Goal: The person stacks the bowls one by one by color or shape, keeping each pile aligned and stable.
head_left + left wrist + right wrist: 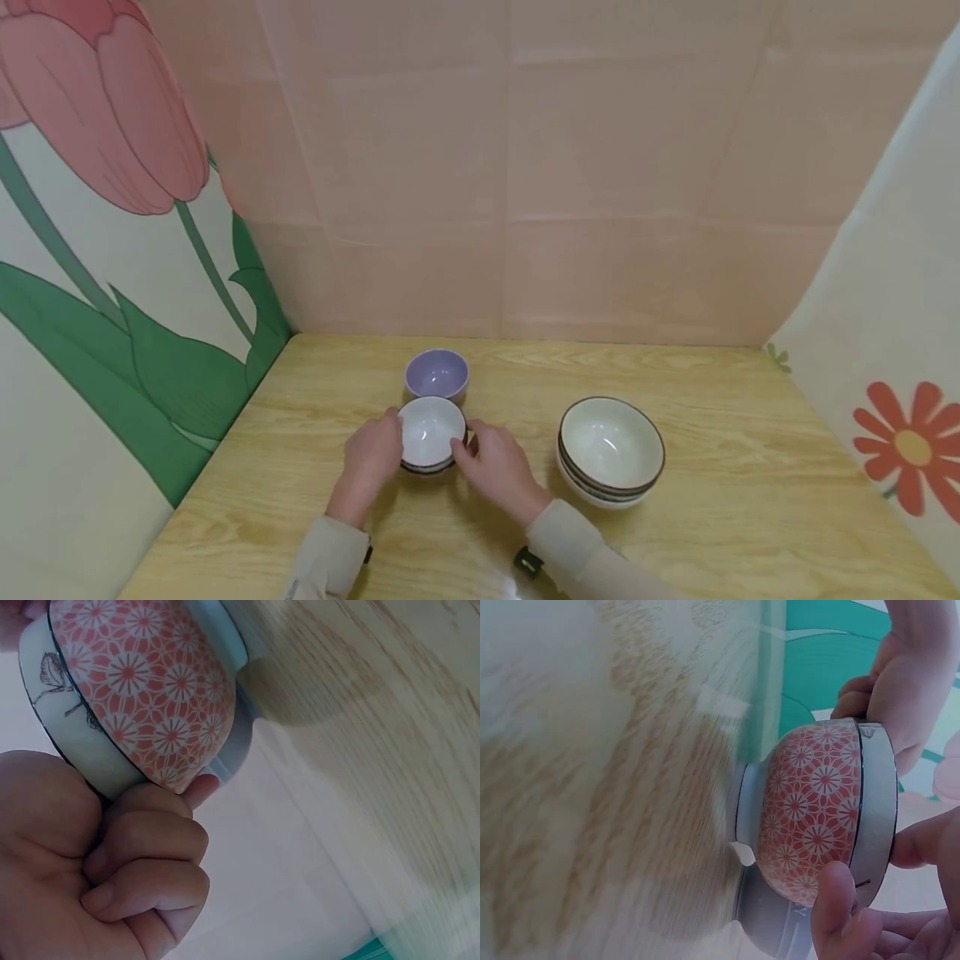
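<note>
A small white bowl (431, 429) is nested in a bowl with a red-and-white flower pattern (810, 806), near the middle of the wooden table. My left hand (375, 454) pinches the white bowl's rim on the left side, its lower fingers curled in the left wrist view. On the right side, the thumb and fingers of my right hand (501, 467) grip the rim. The patterned bowl's foot is at the tabletop; whether it bears fully on it I cannot tell. Just behind the pair is a purple bowl (437, 372).
To the right of my right hand stands a stack of larger bowls (609, 442), cream inside with dark rims. A pink backdrop (510, 167) rises behind the table (735, 467), with flower-printed sheets at both sides.
</note>
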Motion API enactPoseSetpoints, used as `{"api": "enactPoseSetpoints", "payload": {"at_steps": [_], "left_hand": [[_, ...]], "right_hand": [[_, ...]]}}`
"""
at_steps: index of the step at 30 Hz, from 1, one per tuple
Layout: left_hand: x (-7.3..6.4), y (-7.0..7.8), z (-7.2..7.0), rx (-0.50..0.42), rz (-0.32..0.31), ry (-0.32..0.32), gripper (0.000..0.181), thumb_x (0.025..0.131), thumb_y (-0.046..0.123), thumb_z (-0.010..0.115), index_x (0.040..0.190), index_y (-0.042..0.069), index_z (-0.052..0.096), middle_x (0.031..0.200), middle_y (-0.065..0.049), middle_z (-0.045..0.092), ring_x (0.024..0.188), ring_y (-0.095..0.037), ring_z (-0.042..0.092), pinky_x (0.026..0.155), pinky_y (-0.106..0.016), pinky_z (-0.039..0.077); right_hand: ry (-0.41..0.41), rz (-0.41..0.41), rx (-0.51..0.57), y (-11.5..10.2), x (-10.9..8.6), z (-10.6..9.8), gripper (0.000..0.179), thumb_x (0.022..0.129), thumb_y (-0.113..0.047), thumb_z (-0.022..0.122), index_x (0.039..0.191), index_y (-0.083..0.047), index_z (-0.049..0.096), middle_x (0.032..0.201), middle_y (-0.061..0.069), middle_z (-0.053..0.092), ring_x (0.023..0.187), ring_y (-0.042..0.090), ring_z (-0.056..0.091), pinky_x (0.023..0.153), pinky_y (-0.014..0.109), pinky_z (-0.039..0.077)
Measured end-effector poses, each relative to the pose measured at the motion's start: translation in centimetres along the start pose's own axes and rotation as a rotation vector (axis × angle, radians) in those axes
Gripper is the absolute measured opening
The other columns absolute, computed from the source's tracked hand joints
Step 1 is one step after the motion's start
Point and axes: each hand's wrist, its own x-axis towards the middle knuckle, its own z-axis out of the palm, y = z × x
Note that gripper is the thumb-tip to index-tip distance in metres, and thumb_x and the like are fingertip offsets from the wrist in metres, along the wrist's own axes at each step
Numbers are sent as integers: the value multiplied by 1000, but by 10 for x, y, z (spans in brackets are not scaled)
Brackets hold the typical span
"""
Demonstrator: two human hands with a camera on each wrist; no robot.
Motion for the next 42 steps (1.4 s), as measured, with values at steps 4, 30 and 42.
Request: {"api": "enactPoseSetpoints", "payload": {"at_steps": [4,30,42], "left_hand": [[-1,2,1,6,-3,1,29,106,18,45,118,-2,62,84,-24,68,75,-39,68,58,-50,55],[-3,11,10,-25,71,33,28,105,19,46,106,-2,64,81,-23,68,74,-41,68,58,-52,54],[0,12,13,-12,146,1,28,105,17,43,93,0,61,79,-21,67,73,-41,68,59,-52,54]], "right_hand": [[-12,22,-9,0,-1,-2,28,91,-29,67,104,-5,69,64,-8,53,57,8,47,51,24,40],[32,87,-115,3,2,-14,20,91,-27,66,86,-8,69,60,-5,55,53,11,48,45,28,38],[33,94,-57,6,7,-16,31,91,-19,62,109,4,68,69,2,59,63,15,53,55,32,46]]}}
